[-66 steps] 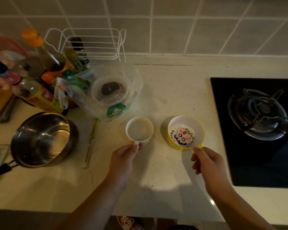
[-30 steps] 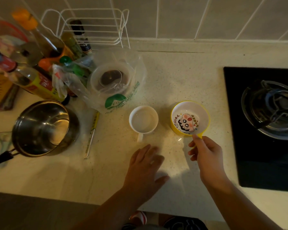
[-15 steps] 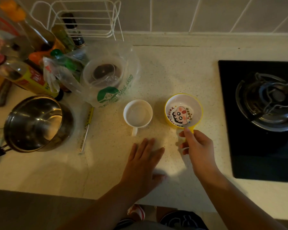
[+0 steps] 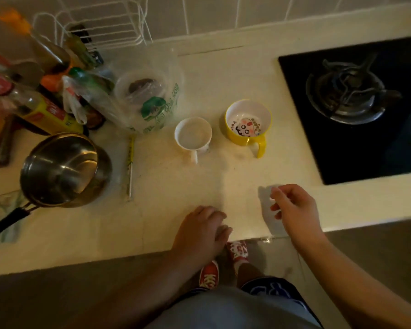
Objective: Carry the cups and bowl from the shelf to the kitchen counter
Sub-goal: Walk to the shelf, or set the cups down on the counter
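In the middle of the frame, on the pale worktop [image 4: 199, 67], a white cup [image 4: 193, 134] standing upright, handle toward the lower edge. Just to the right of it, apart and not touching, a yellow cup [image 4: 248, 123] with a cartoon face printed inside, handle toward the lower right. Lower centre: left hand [image 4: 201, 231] resting palm down at the near edge of the worktop, fingers curled, grasping nothing. To its right, right hand [image 4: 294, 207] lifted a little above the worktop, fingers loosely bent, also empty. Both hands well apart from the cups. On the left, a steel saucepan [image 4: 59, 169] with black handle; beside it a thin yellow stick [image 4: 130, 162] lying flat. Upper left: bottles, a white wire rack [image 4: 100, 24], a clear plastic bag [image 4: 150, 100] with a round container inside. Upper right: black gas hob [image 4: 356, 110].
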